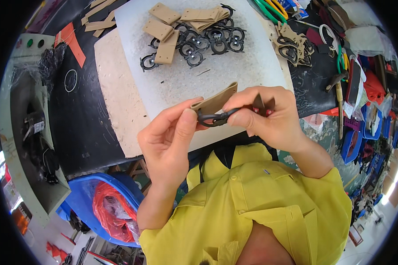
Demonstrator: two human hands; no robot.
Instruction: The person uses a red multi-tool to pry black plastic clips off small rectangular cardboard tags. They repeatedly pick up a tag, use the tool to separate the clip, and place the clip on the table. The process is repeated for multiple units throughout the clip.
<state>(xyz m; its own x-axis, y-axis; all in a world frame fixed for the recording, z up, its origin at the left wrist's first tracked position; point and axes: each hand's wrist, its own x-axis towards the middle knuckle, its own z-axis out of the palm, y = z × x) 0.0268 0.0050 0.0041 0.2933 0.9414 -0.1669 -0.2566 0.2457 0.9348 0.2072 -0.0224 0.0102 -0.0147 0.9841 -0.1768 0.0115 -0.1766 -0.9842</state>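
A folded tan strap piece (pixel 217 98) and a black ring-shaped buckle (pixel 213 119) are held up together in front of my chest. My left hand (pixel 163 143) pinches the folded end of the strap between thumb and fingers, at the buckle's left side. On the other side, my right hand (pixel 276 121) grips the buckle's right end with thumb and forefinger. Two dark pointed blades (pixel 263 105) with red bits at their base, apparently small snips, stick up out of the right hand. The rest of that tool is hidden by the fingers.
On a white board (pixel 137 48) lie several black buckles (pixel 194 46) and tan strap pieces (pixel 166 13). More tan pieces with buckles (pixel 294 46) are heaped at right, near a hammer (pixel 339 95). A blue tub (pixel 86 203) with red plastic stands lower left.
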